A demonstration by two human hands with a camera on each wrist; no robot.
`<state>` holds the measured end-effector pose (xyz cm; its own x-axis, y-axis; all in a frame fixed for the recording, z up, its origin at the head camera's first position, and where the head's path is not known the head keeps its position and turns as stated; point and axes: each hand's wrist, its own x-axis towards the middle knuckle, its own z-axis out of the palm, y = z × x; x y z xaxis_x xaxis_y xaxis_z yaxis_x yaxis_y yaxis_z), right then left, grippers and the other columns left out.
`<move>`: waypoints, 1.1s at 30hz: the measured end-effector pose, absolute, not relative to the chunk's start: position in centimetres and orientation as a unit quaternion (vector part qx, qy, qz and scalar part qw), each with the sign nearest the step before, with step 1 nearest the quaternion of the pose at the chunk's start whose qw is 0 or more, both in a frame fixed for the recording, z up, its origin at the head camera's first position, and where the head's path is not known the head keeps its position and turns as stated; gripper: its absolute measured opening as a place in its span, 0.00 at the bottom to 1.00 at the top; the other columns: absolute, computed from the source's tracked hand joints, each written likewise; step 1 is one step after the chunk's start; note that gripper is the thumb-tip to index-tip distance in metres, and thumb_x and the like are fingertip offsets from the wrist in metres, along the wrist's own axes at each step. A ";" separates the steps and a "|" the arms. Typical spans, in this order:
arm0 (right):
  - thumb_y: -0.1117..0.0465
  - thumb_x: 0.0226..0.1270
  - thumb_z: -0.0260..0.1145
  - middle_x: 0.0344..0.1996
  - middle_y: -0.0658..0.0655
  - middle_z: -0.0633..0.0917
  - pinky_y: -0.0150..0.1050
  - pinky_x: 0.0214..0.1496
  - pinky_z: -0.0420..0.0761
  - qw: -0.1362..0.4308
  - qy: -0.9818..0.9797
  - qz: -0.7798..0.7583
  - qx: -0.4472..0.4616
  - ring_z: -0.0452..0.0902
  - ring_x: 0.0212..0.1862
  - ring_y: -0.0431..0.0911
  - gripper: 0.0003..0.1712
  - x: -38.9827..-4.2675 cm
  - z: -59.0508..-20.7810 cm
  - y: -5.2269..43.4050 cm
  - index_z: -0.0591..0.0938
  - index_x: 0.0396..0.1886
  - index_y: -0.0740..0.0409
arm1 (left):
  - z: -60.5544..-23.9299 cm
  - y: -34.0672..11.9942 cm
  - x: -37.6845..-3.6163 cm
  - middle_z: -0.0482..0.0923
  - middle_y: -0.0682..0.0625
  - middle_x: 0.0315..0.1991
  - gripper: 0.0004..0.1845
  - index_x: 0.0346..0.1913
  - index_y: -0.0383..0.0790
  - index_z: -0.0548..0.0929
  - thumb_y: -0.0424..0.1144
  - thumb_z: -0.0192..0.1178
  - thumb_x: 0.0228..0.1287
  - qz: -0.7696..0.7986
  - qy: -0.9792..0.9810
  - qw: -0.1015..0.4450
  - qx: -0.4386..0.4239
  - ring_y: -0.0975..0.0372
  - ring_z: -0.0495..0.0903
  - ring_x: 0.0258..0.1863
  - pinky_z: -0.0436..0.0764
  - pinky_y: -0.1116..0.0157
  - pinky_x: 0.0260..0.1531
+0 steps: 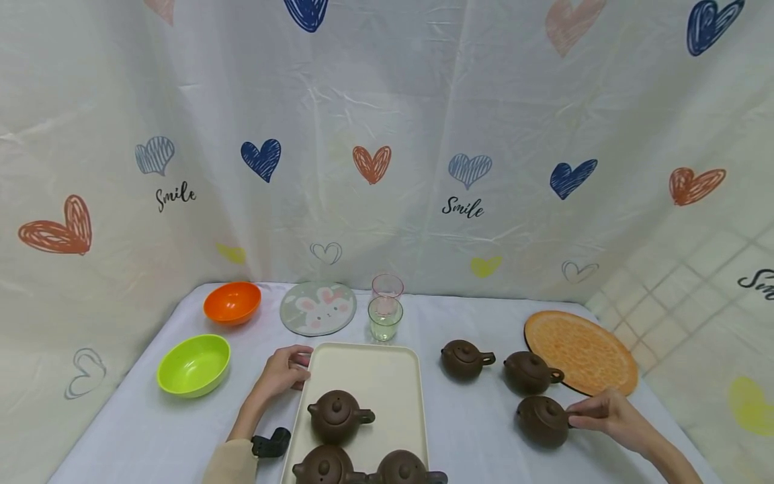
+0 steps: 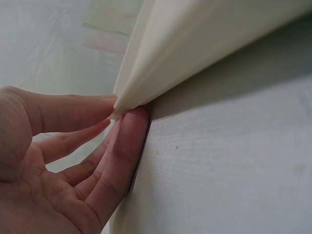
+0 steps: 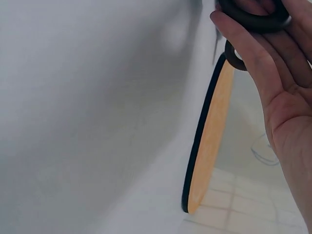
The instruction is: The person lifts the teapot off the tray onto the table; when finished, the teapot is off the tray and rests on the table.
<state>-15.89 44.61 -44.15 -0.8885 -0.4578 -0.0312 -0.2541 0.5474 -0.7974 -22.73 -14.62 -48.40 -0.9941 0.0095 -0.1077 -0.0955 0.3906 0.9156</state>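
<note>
A cream tray [image 1: 387, 376] lies mid-table with three brown clay teapots on it, one at the middle [image 1: 335, 415] and two at the near edge [image 1: 323, 467] [image 1: 404, 468]. My left hand [image 1: 304, 367] pinches the tray's far left corner. In the left wrist view the thumb lies on top of the tray [image 2: 204, 44] and the fingers [image 2: 124, 146] lie beneath it. Three more teapots stand to the right of the tray [image 1: 462, 358] [image 1: 529, 372] [image 1: 542, 420]. My right hand [image 1: 573, 418] pinches the handle [image 3: 253, 17] of the nearest one.
An orange bowl [image 1: 232, 302] and a green bowl [image 1: 193, 365] stand at the left. A bunny coaster [image 1: 318, 308], a pink glass [image 1: 387, 286] and a greenish glass [image 1: 385, 318] stand behind the tray. A round orange mat [image 1: 580, 351] lies at the right. A heart-print curtain backs the table.
</note>
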 end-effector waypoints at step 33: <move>0.61 0.62 0.67 0.36 0.58 0.88 0.29 0.37 0.83 0.033 0.889 -0.418 -0.184 0.83 0.37 0.34 0.13 -17.4 -41.1 33.6 0.85 0.41 0.67 | -48.7 -14.8 -22.9 0.80 0.43 0.36 0.25 0.54 0.30 0.79 0.23 0.61 0.48 0.553 0.832 0.046 -0.020 0.59 0.80 0.27 0.86 0.60 0.25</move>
